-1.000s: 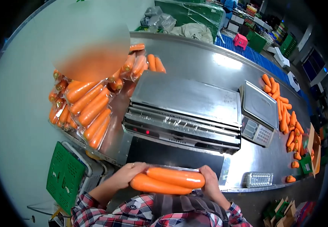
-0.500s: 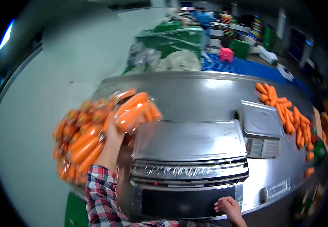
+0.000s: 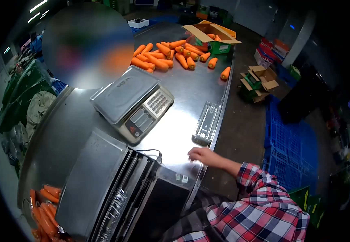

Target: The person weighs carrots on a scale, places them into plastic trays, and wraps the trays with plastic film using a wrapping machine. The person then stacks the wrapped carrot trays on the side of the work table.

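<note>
Right hand (image 3: 201, 155) rests open, empty, on shiny steel table (image 3: 191, 88); clear ribbed plastic tray (image 3: 207, 122) lies just ahead, lengthwise away; left hand unseen.

Right of the scale (image 3: 132, 103), bare table (image 3: 187, 88) lies open as far as the tray (image 3: 207, 123) at the edge. Beyond the scale, carrots (image 3: 167, 54) crowd the top. Nearer than the scale, the wrapper (image 3: 110, 189) blocks, with the right hand (image 3: 201, 155) just beside it.
</note>
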A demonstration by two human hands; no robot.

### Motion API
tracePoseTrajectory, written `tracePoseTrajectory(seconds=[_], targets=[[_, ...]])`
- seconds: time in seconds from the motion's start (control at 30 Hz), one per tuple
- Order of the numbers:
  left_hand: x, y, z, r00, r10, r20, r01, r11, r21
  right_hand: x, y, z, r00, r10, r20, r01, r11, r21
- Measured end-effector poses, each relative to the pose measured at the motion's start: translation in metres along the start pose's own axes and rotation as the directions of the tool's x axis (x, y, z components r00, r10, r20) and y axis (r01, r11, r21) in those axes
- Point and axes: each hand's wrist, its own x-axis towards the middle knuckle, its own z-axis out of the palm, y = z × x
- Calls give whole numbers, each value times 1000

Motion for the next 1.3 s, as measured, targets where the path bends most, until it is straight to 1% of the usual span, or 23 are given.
tracePoseTrajectory(seconds=[0.1,0.13,0.2,0.27,0.3,0.37,0.43,0.47,0.5,0.53,0.57,0.63,0.67,0.7,0.73,0.8,0.87,0.9,1.0,1.03,1.17,1.27,1.3], targets=[[-49,11,9,997,-27,68,30,999,-37,10,24,-72,979,-187,-76,82,709,-700],[-69,13,16,993,-48,112,54,997,-56,21,57,-97,957,-288,-25,148,566,-811],[-109,13,37,961,-107,253,138,985,-106,26,61,-133,988,-153,-18,57,474,-879],[-147,1,70,873,-197,446,262,961,-87,41,94,-168,957,-242,158,237,343,-909],[-161,-11,90,843,-229,486,272,962,-19,47,94,-178,935,-291,204,302,347,-888],[-174,-48,132,944,-195,265,51,883,467,62,97,-190,865,-409,291,454,390,-801],[-189,-106,191,996,-23,85,-60,519,852,86,137,-182,795,-525,303,564,458,-687],[-233,-163,224,897,61,437,-402,522,753,93,124,-182,797,-496,344,593,537,-599],[-264,-212,261,886,-153,439,-238,661,711,104,134,-177,749,-569,341,649,526,-549],[-329,-260,315,756,-196,625,-425,579,696,109,135,-173,690,-672,268,703,536,-466],[-358,-309,342,739,-335,585,-510,289,810,112,127,-173,635,-728,259,761,532,-372],[-430,-390,385,350,-499,793,-798,285,531,119,122,-174,642,-726,246,766,588,-261],[-453,-427,390,165,-533,830,-942,165,293,123,114,-187,627,-711,318,775,611,-162],[-467,-453,393,99,-659,746,-939,186,289,125,107,-210,638,-688,347,755,647,-105],[-480,-472,389,18,-434,901,-991,109,72,131,104,-230,646,-664,376,729,683,-46],[-470,-486,368,92,-342,935,-977,153,152,169,115,-293,775,-403,487,590,738,-327],[-465,-505,348,129,-292,948,-984,81,159,189,158,-377,903,-425,-57,370,839,-399],[-465,-509,342,158,-269,950,-984,42,176,206,176,-425,927,-338,-160,205,818,-537],[-474,-497,355,272,-346,898,-958,-12,285,240,218,-532,993,-8,-119,-96,539,-837],[-475,-491,361,299,-404,864,-946,-5,325,243,221,-547,997,33,-75,-82,462,-883],[-477,-496,345,335,-426,841,-925,20,379,295,272,-563,975,-216,59,105,208,-972],[-478,-501,333,339,-421,841,-907,91,411,300,202,-556,954,131,271,179,473,-862],[-479,-501,343,321,-380,867,-912,123,391,306,205,-546,950,-2,313,241,642,-728]])
